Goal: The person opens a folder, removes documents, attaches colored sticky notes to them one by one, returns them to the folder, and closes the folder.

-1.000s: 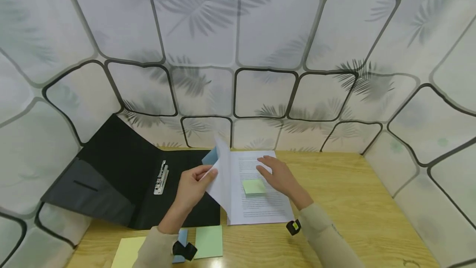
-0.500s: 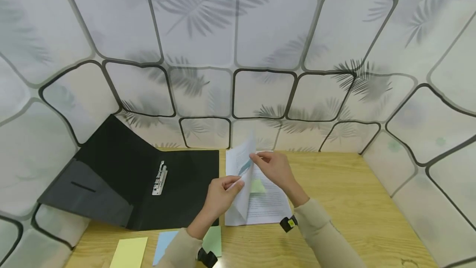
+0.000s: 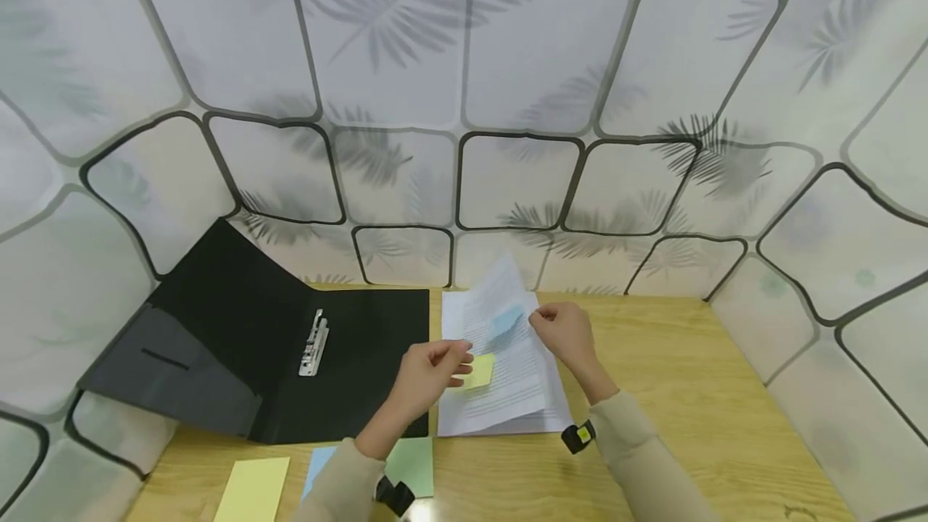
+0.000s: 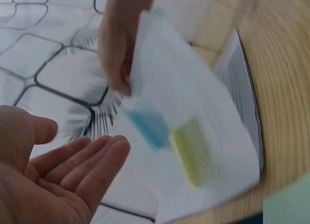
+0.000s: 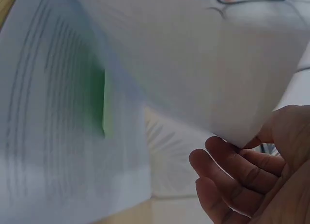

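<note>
My right hand (image 3: 568, 337) pinches the edge of a raised printed sheet (image 3: 518, 393), its thumb and fingertips at a corner in the right wrist view. On that sheet are a blue sticky note (image 3: 507, 319) and a yellow sticky note (image 3: 479, 372). Fingers extended, my left hand (image 3: 426, 373) hovers at the sheet's left side, overlapping the yellow note in the head view; in the left wrist view it is apart from the paper and holds nothing. Beneath lies a paper stack (image 3: 560, 409) whose top page bears a green sticky note (image 5: 107, 105), hidden in the head view.
An open black folder (image 3: 362, 345) with a metal clip (image 3: 314, 345) lies left of the papers, its cover leaning on the patterned wall (image 3: 391, 184). Yellow (image 3: 252, 490), blue (image 3: 316, 466) and green (image 3: 415, 464) paper pieces line the front of the wooden table (image 3: 674, 393).
The sheet has passed from my left hand to my right and swung rightward over the stack, covering the green note. My left hand moved right and let go. The yellow note came into view.
</note>
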{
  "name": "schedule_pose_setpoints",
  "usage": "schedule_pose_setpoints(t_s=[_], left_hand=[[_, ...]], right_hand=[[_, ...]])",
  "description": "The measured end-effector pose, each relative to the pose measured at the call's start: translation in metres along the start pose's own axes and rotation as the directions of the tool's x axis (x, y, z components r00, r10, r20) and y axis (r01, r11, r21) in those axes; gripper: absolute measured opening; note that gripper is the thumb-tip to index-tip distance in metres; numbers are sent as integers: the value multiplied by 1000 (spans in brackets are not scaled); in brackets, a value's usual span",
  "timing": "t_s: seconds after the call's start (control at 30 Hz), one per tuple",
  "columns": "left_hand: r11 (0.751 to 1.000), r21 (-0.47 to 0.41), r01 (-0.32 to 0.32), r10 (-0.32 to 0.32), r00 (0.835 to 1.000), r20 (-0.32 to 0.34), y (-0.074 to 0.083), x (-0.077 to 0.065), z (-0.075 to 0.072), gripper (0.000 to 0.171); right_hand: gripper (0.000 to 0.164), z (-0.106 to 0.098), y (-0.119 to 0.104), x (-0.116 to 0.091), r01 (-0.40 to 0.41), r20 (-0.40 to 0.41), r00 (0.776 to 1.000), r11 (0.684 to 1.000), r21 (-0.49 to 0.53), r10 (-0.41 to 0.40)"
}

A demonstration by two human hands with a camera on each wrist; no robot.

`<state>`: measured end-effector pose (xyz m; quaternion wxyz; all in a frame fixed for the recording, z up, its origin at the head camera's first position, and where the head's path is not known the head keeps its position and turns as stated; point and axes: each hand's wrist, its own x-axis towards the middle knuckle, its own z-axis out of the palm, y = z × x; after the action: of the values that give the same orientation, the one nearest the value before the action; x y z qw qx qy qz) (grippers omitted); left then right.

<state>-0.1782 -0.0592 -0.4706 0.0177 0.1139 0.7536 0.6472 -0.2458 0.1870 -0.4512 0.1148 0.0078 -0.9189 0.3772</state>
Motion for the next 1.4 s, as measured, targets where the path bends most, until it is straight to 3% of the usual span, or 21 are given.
schedule_pose_setpoints(t_s=[0.1, 0.2, 0.3, 0.43, 0.67, 1.07, 1.4], left_hand=[[995, 54, 81, -76, 994, -80, -8, 4, -10, 33], [975, 111, 193, -178, 975, -131, -20, 8, -16, 33], [949, 140, 283, -261, 952, -158, -33, 11, -17, 32], [923, 146, 355, -331, 929, -167, -46, 14, -17, 31], [908, 159, 387, -358, 916, -180, -56, 20, -13, 30], [884, 181, 431, -396, 896, -201, -66, 34, -8, 23], [880, 242, 408, -350, 903, -249, -63, 36, -3, 20]], right_hand=[[26, 0, 20, 2, -26, 29, 999, 1000, -8, 26], [27, 4, 37, 2, -40, 67, 997, 999, -28, 42], [28, 9, 51, 1, -67, 97, 993, 996, -57, 72], [30, 16, 66, -2, -131, 122, 982, 986, -99, 143], [29, 25, 77, -5, -201, 130, 966, 964, -176, 225], [39, 28, 74, -7, -177, 133, 970, 964, -199, 206], [36, 28, 75, -7, -196, 133, 965, 959, -205, 225]])
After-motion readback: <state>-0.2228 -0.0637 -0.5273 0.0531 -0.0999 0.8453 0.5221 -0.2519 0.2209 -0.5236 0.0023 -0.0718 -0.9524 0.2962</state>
